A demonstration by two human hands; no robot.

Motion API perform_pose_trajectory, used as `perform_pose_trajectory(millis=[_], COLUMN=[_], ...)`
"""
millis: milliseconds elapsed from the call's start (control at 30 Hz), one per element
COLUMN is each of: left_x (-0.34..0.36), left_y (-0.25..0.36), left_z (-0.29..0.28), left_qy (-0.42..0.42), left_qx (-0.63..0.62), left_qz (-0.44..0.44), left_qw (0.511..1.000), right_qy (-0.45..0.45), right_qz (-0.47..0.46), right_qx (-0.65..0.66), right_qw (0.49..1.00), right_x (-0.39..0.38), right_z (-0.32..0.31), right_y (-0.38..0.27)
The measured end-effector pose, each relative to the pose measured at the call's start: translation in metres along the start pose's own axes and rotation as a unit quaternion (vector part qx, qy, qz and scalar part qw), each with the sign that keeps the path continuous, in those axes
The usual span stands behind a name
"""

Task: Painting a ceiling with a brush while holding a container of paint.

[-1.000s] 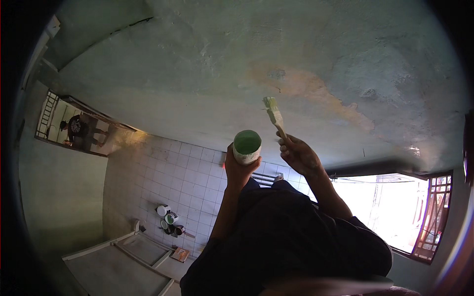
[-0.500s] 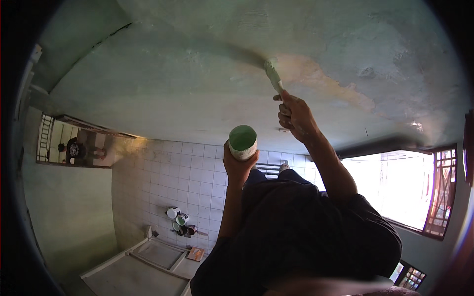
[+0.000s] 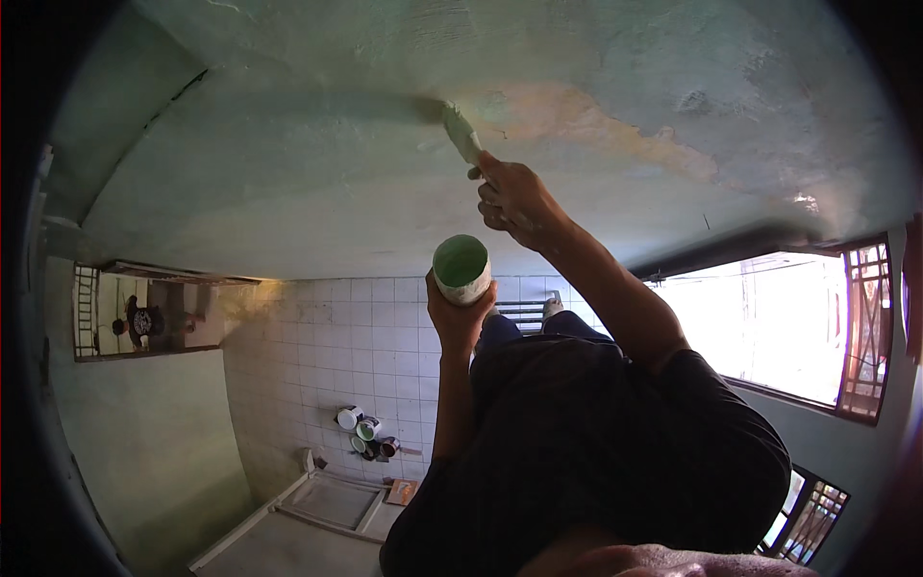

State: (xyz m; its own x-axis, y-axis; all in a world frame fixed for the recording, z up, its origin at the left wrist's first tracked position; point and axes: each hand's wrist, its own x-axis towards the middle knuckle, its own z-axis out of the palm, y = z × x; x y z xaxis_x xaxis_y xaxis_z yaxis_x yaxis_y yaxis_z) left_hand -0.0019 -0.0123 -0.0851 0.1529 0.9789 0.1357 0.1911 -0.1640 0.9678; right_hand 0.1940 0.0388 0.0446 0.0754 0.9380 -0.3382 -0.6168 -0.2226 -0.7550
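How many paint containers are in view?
5 I can make out: one cup in the left hand, four pots bunched on the tiled floor; the cluster may hide more.

Cup (image 3: 469, 290) in left hand (image 3: 455, 319) — brush (image 3: 461, 133) in right hand (image 3: 517, 200), before wall (image 3: 317, 183)

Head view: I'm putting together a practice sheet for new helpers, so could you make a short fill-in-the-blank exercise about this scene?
1. The left hand holds a cup whose inside is ____.
2. The brush is in the other hand, the ____ one.
3. The floor is covered with pale square ____.
4. In the picture, the brush appears ____ up than the cup.

Missing words: green; right; tiles; higher
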Motion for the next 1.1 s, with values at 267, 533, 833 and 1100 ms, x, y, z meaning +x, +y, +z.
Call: perform_pose_trajectory(millis=[267,533,833,1100], left_x=[-0.009,-0.013,-0.016,-0.023], left_y=[0.003,-0.004,-0.008,-0.009], left_z=[-0.011,-0.01,-0.013,-0.018], left_qy=[0.009,0.011,0.031,0.042], left_qx=[-0.007,0.007,0.009,0.016], left_qz=[-0.015,-0.004,-0.002,-0.009], left_qw=[1.0,1.0,0.999,0.999], right_qy=[0.167,0.03,0.17,0.257], right_qz=[-0.071,0.051,-0.082,-0.211], right_qx=[0.041,0.029,0.074,0.098], right_qw=[0.983,0.998,0.979,0.938], right_x=[-0.042,0.033,-0.028,-0.021], right_z=[-0.044,0.033,-0.054,-0.038], right_y=[-0.011,0.019,-0.013,0.005])
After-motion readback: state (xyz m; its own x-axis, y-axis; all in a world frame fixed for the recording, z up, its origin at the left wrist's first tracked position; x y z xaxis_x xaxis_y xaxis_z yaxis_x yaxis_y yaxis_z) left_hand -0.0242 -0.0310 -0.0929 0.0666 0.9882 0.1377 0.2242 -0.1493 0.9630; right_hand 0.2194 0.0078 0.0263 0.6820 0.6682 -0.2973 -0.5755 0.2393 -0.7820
